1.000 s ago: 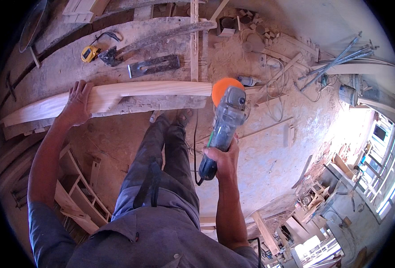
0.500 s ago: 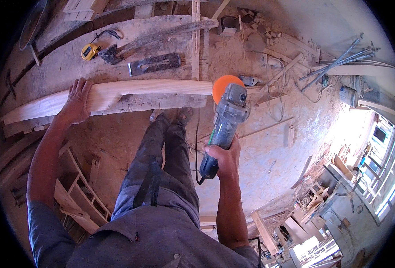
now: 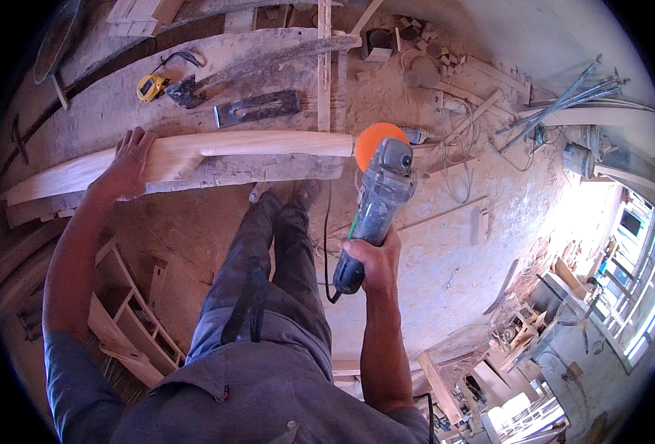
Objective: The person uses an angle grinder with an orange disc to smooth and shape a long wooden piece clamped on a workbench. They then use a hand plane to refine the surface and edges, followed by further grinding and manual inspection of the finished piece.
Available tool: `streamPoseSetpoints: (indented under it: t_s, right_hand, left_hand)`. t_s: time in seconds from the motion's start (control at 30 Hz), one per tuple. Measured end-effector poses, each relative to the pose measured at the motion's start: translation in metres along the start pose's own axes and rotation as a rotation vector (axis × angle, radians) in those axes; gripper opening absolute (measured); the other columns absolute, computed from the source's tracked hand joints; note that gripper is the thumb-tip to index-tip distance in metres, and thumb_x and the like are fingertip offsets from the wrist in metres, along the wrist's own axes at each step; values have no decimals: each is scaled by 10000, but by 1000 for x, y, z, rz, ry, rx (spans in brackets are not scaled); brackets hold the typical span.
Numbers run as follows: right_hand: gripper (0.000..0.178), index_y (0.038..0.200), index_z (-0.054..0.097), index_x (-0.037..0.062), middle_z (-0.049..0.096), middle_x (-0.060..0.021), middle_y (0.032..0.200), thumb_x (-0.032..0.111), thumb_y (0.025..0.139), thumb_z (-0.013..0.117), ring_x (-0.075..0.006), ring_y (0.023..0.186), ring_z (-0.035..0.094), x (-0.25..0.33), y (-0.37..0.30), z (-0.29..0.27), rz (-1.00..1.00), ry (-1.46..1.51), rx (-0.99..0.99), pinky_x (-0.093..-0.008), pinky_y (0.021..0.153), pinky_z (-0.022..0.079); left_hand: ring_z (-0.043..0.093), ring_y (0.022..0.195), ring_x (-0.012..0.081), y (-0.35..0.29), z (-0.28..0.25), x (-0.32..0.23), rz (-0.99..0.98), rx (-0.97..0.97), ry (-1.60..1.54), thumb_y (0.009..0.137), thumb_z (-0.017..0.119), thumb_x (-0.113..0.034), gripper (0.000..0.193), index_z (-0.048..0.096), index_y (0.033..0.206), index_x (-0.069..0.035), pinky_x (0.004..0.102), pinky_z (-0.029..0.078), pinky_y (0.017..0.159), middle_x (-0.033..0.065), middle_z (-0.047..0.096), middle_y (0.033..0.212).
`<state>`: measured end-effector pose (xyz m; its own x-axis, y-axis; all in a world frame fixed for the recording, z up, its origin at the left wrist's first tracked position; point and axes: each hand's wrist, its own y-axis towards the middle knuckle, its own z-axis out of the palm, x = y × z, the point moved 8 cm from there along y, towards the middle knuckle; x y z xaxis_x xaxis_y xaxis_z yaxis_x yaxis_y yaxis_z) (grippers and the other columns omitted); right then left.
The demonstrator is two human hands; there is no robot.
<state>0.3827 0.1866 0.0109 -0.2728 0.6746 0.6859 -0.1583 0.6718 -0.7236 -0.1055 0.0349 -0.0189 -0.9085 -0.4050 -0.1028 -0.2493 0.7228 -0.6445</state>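
Note:
My right hand (image 3: 375, 259) is wrapped round the body of a grey angle grinder (image 3: 383, 181), its orange disc (image 3: 375, 144) at the far end of the tool. The disc's left rim is at the right end of a pale, shaped wooden piece (image 3: 261, 143); whether they touch I cannot tell. That piece lies on a dusty wooden workbench (image 3: 253, 169). My left hand (image 3: 125, 166) rests on the wood's left part, fingers stretched over it and slightly apart. From the grinder's rear end hangs a black cord (image 3: 325, 244).
On the bench lie a yellow tape measure (image 3: 150, 86), a dark flat-bladed tool (image 3: 256, 108) and a long-handled tool (image 3: 268, 55). A wooden strip (image 3: 324, 81) crosses the bench. Loose cables (image 3: 457, 166), wood offcuts and metal rods (image 3: 564, 103) lie on the right. A wooden frame (image 3: 131, 314) stands left of my legs.
The grinder in my right hand has shifted very slightly to the right. My left hand has stayed in place on the wooden piece.

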Motion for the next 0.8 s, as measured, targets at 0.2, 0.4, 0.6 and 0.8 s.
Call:
streamPoseSetpoints:
  t_s: [0.2,0.4,0.6,0.8]
  right_hand:
    - [579,1161,617,-34,717,-122,922,85,626,803,-231,779,712,5,-5,5,-15,40,25,-379,754,589]
    - [557,1121,628,-33,714,-117,903,102,613,815,-231,765,710,-8,-12,-10,25,24,-16,-382,741,589]
    - [520,1110,641,-28,727,-126,921,103,634,802,-225,782,709,3,3,-4,23,-7,-8,-377,759,579]
    - [522,1114,643,-29,729,-132,933,104,632,795,-226,787,709,8,11,1,1,-43,14,-371,765,577]
  left_hand:
    - [347,1493,441,11,2,13,-22,137,21,449,924,41,1277,315,1568,-44,523,293,1286,224,378,1554]
    - [324,1538,463,22,3,28,-73,339,73,456,967,20,1412,202,1641,-64,531,341,1267,253,262,1682]
    - [354,1543,430,30,-4,26,-84,418,106,510,971,28,1383,202,1652,-93,511,380,1250,239,262,1707]
    - [446,1477,419,28,-23,7,-91,467,83,465,986,22,1403,237,1642,-120,508,439,1197,211,358,1656]
